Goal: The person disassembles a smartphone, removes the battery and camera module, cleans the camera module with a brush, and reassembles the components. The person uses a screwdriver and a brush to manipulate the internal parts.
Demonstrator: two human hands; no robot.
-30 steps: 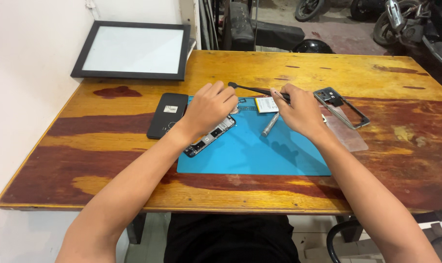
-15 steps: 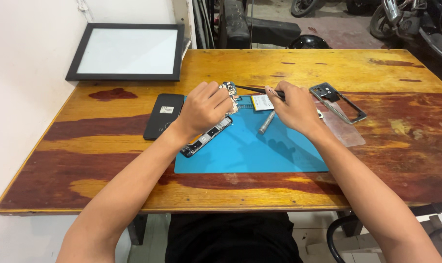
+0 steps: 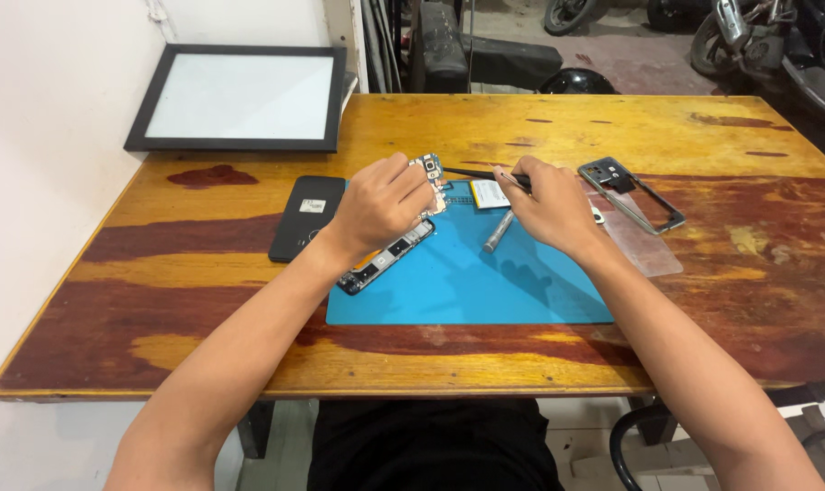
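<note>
The left hand [image 3: 382,204] is closed around a small circuit board [image 3: 430,173], pinching it between thumb and fingers so that the green-blue board stands up at about 1 o'clock from the knuckles, lifted above the blue work mat [image 3: 467,268]. The right hand [image 3: 550,207] is curled around thin black tweezers [image 3: 474,173], held like a pen; the tool runs from the fingers toward 9 o'clock and its tip ends just beside the board (whether it really touches the board, I cannot tell). Under the left wrist, at about 6 o'clock from the hand, the opened phone body [image 3: 387,256] lies tilted on the left edge of the mat, with its dark inner parts facing up. Between the two hands, a small white and yellow part [image 3: 489,194] rests on the mat, and a grey metal screwdriver [image 3: 498,231] lies just at 7 o'clock from the right hand. At 9 o'clock from the left hand, a black back cover [image 3: 305,217] with a small label lies flat on the wooden table [image 3: 521,127]. At 2 o'clock from the right hand there is a dark phone frame [image 3: 634,194], and beside it a clear plastic sheet [image 3: 647,247]. A black-framed white panel [image 3: 240,97] leans at the far left corner.
</note>
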